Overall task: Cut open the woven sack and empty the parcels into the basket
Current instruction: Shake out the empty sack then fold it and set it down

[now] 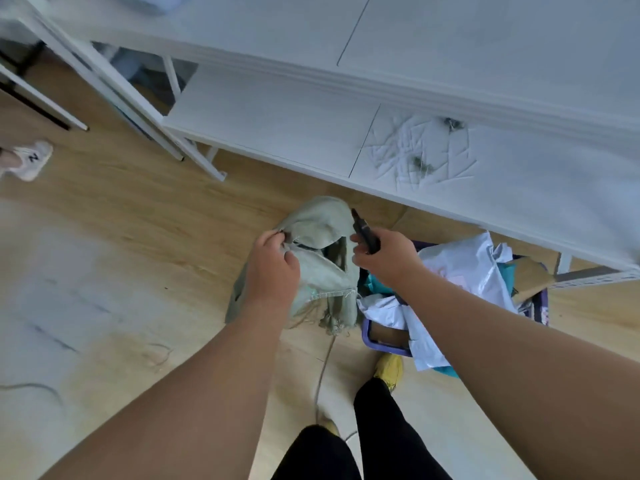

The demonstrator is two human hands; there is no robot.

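Observation:
A limp pale-green woven sack (320, 230) hangs above the wooden floor, its frayed lower edge dangling. My left hand (275, 268) pinches the sack's upper left edge. My right hand (386, 256) grips a dark cutter (363, 230) that points up beside the sack's right side. To the right, a purple basket (377, 339) holds white and teal parcels (467, 268) and a brown cardboard piece (530, 277).
A white shelving rack (311, 133) runs across the back, its lower shelf just beyond the basket. Another person's pale sneaker (33, 159) is at far left. My legs and a yellow shoe (389, 370) are below. Loose threads lie on the floor.

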